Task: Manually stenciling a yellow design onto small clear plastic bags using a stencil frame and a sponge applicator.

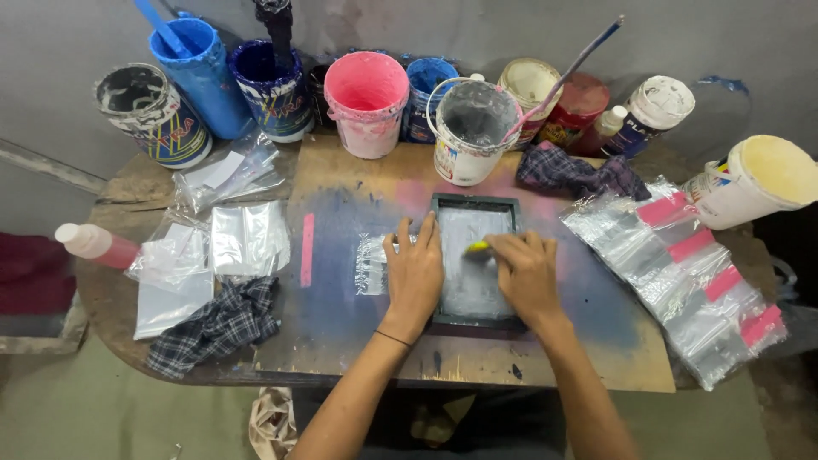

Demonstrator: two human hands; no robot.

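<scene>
The right hand [527, 274] is closed around a small yellow-tipped scraper [477, 248], pressing it on the grey mesh of a dark-framed printing screen [474, 203] that lies flat at the centre of the worktop [545, 362]. The left hand [414, 271] lies flat and spread, fingers wide, on the screen's left frame edge, holding nothing; a thin dark band circles its wrist. Just at nine o'clock from the left hand, a small clear plastic bag [370, 264] pokes out from under the screen, and further that way lies a pink strip [307, 249].

At three o'clock from the screen, a fanned row of clear bags with pink tops [682, 273] spreads toward the worktop's edge. At one o'clock, a dark checked rag [571, 173] sits crumpled. At twelve o'clock stand paint tubs: a white bucket [464, 136] with a stick leaning in it, a pink bucket [367, 102] and several blue ones [200, 72].

At nine o'clock, well apart from the hands, are loose clear bags [247, 238], a second checked rag [217, 324] and a pink-filled bottle [95, 244] lying on its side.
</scene>
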